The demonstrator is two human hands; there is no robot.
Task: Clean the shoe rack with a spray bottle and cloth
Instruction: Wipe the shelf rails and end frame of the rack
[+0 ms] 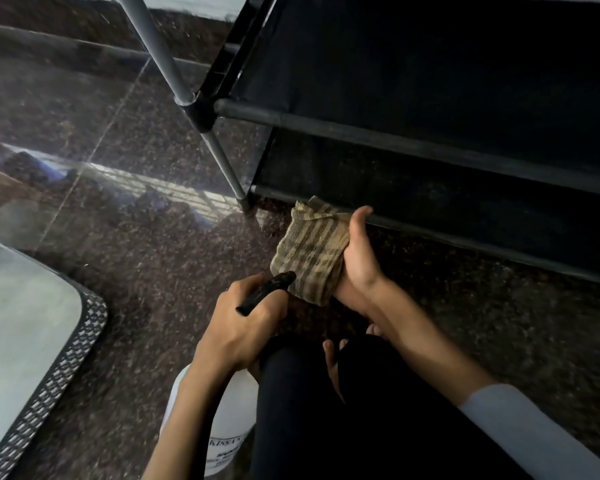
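Note:
The black shoe rack (413, 147) fills the upper right, with dark fabric shelves, black bars and a grey upright post. My right hand (361, 258) grips a folded beige checked cloth (312, 251) and presses it against the lowest front bar, thumb hooked over the bar. My left hand (246, 317) is wrapped around the black trigger head of a white spray bottle (229, 424). The nozzle points at the cloth from a short distance. The bottle's body hangs below my forearm, partly hidden by it.
The floor is dark speckled polished stone (153, 265) with bright reflections. A grey surface with a black lattice rim (66, 368) lies at the lower left. My black-clad knees (343, 410) and bare toes sit just below my hands.

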